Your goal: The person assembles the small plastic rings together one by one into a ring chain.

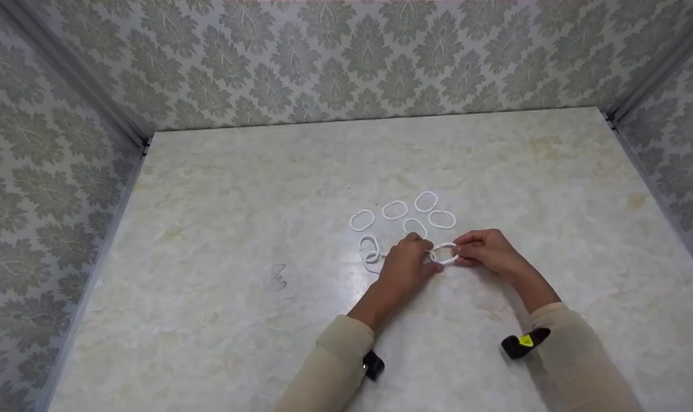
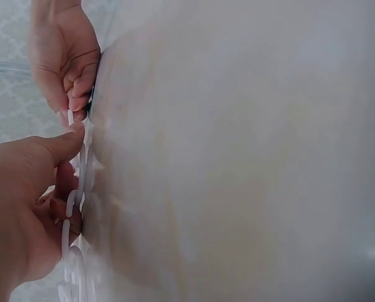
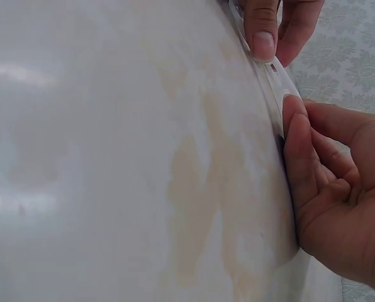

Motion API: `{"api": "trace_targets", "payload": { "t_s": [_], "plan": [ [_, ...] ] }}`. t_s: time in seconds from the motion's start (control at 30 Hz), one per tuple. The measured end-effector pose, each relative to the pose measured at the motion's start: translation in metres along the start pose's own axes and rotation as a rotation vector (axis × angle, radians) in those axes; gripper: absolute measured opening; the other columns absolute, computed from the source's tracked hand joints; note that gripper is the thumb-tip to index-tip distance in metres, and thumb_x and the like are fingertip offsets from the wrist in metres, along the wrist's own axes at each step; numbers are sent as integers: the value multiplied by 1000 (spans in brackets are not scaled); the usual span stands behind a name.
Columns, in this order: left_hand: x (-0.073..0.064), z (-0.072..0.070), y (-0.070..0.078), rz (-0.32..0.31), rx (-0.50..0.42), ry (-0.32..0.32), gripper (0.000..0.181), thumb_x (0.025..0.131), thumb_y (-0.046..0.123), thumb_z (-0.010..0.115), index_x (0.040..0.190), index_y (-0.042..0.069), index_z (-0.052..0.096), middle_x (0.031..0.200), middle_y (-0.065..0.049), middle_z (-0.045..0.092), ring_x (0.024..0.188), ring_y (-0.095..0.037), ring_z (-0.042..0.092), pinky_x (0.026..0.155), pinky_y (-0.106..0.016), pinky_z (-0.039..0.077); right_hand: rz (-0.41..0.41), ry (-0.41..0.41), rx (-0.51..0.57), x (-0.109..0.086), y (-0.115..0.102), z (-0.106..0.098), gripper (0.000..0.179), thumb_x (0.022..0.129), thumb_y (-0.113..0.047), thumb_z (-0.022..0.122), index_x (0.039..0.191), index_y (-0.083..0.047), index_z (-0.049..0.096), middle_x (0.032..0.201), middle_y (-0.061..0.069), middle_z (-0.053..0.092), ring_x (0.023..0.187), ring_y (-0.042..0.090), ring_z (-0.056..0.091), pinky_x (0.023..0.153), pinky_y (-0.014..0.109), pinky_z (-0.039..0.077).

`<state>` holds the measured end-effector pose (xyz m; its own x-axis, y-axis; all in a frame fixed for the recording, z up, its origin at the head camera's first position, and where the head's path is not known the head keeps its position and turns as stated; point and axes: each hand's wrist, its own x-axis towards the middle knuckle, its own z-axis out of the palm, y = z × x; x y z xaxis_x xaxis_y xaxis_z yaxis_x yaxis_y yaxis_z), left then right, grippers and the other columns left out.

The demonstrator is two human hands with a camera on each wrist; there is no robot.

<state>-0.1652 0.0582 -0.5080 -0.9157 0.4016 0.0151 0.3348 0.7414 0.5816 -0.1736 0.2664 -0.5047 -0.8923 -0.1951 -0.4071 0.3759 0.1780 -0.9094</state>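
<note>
An oval white plastic chain link [image 1: 446, 262] spans the gap between the two hands. The right hand [image 1: 492, 250] pinches its right end between thumb and fingers. At its left end the left hand [image 1: 406, 260] grips where it meets another link. From under the left hand, joined links [image 1: 373, 256] trail out to the left on the table. In the left wrist view the chain [image 2: 82, 173] runs past the left fingers, with the thumb pressed on it. The right wrist view shows the pinched link [image 3: 289, 80] edge-on, low over the tabletop; the left palm hides some of the chain.
Several loose white links [image 1: 395, 202] lie just beyond the hands, one of them partly behind the left fingertips. A small clear piece with a jagged edge [image 1: 276, 277] lies to the left. Patterned panels [image 1: 335, 63] border the marbled table [image 1: 209, 343] at the back and sides.
</note>
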Motion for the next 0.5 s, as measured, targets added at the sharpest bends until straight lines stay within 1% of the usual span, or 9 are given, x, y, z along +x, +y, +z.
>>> {"api": "trace_targets", "payload": {
  "t_s": [0.17,0.4,0.5],
  "plan": [
    [-1,-1,2,-10,27,-29,33,84,30,83,113,14,77,101,-3,65,79,-20,65,73,-30,53,-4,-11,11,-1,0,-1,18,93,0,64,111,6,67,80,-9,74,69,1,70,67,17,58],
    [-1,-2,1,-56,-35,-42,37,84,30,83,116,12,76,103,-2,66,80,-17,61,72,-28,48,-5,-32,22,-2,0,-2,16,93,1,65,109,3,68,83,-8,75,71,2,71,69,18,59],
    [-1,-2,1,-62,-43,-49,38,84,31,83,116,11,75,103,-3,66,81,-17,60,73,-29,47,-3,-36,19,-2,0,-3,17,93,0,65,110,3,67,84,-8,75,73,2,71,70,18,59]
  ]
}}
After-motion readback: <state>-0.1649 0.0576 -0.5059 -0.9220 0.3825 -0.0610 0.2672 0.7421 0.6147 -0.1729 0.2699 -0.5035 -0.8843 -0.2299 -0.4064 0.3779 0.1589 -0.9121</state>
